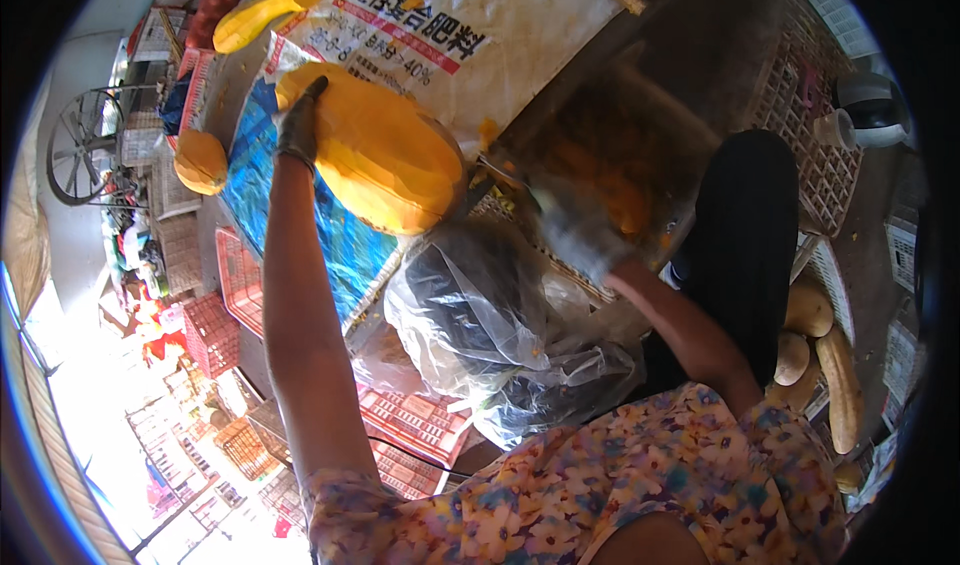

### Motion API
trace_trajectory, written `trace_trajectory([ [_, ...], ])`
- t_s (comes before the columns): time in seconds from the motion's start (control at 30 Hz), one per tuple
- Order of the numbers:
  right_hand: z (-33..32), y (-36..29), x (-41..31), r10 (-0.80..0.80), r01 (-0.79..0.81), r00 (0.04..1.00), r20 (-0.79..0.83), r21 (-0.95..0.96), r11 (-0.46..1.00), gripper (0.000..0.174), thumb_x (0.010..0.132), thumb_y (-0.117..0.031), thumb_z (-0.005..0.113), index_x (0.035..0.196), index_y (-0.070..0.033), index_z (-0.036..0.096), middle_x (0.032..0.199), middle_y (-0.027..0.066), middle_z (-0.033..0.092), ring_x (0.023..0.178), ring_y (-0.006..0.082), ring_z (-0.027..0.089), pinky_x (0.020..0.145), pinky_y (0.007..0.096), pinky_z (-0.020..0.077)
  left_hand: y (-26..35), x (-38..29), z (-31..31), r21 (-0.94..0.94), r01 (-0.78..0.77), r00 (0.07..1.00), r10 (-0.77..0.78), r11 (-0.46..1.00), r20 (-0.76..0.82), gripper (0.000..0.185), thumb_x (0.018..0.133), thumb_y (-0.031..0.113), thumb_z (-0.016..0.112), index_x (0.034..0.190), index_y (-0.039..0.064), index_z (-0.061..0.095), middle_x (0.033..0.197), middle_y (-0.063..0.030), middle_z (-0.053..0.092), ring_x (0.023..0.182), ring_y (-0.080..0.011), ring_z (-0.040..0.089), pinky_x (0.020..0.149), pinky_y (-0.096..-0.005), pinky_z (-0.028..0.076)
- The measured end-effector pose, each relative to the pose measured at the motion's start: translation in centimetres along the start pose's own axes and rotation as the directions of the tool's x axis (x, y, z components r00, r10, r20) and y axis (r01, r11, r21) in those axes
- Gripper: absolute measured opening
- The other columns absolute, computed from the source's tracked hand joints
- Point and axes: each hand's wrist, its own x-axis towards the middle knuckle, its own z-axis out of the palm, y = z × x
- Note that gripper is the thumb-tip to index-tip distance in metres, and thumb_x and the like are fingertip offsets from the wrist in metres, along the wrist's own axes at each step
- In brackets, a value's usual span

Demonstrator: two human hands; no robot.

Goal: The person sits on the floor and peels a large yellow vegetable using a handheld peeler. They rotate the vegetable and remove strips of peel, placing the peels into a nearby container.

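A large peeled pumpkin (382, 145), orange with flat peeling facets, lies on a woven plastic sack (525, 32) and blue sheeting (259, 133). My left hand (300, 122), in a dark-stained glove, grips its left end. My right hand (577, 223), in a pale glove, is blurred beside the pumpkin's right end. From its fingers sticks a peeling tool (501, 173) with a thin metal part, apart from the pumpkin; its handle is mostly hidden. Below the right hand sits a crate (577, 272) edge, and beyond it a dark bin holds orange peelings (619, 178).
A peeled long-necked squash (262, 17) and a smaller orange piece (201, 162) lie to the left. Clear plastic (480, 302) bulges over something dark before me. Unpeeled squashes (832, 385) lie at right. Red crates (412, 437) stand below.
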Motion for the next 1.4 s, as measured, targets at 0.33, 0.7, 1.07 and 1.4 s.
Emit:
trace_trajectory([
  [0.33,-0.8,-5.5,13.9,-0.167,0.209,0.969,0.184,-0.240,0.948,0.023,0.088,-0.016,0.053,0.098,-0.004,0.070,0.090,0.0207,0.072,0.084,0.0369,0.071,0.071,0.0492,0.0552,-0.2,0.5,-0.5,0.039,0.031,0.997,-0.028,0.999,-0.068,0.043,0.086,0.028,0.076,0.118,0.001,0.067,0.111,-0.0078,0.070,0.095,-0.0183,0.068,0.085,-0.0307,0.056],
  [0.7,1.2,-2.5,4.0,-0.049,0.063,0.987,0.156,-0.087,0.994,0.018,0.092,-0.012,0.051,0.103,-0.003,0.063,0.084,0.0169,0.071,0.080,0.0332,0.072,0.068,0.0439,0.0561,0.5,0.5,-0.4,0.086,0.027,0.995,-0.018,0.996,-0.099,0.050,0.079,0.023,0.082,0.118,-0.003,0.063,0.108,-0.0105,0.069,0.092,-0.0194,0.067,0.081,-0.0307,0.056],
  [1.07,0.0,-0.2,7.9,-0.131,0.135,0.991,-0.033,0.177,0.975,0.029,0.087,-0.023,0.059,0.108,-0.006,0.069,0.095,0.0231,0.070,0.083,0.0391,0.070,0.071,0.0452,0.0541,-1.1,0.0,-3.1,-0.188,0.161,0.987,-0.153,0.969,0.057,0.045,0.085,0.026,0.078,0.119,0.000,0.064,0.108,-0.0085,0.070,0.094,-0.0204,0.068,0.083,-0.0321,0.057],
  [1.4,0.6,-0.9,11.3,-0.131,0.117,0.975,0.177,0.084,0.990,0.019,0.082,-0.012,0.060,0.092,-0.002,0.072,0.087,0.0218,0.071,0.086,0.0384,0.070,0.075,0.0455,0.0547,-0.1,-0.5,-2.0,-0.112,0.121,0.993,-0.120,0.986,0.020,0.044,0.085,0.025,0.077,0.120,0.000,0.064,0.111,-0.0093,0.069,0.095,-0.0206,0.068,0.085,-0.0322,0.056],
])
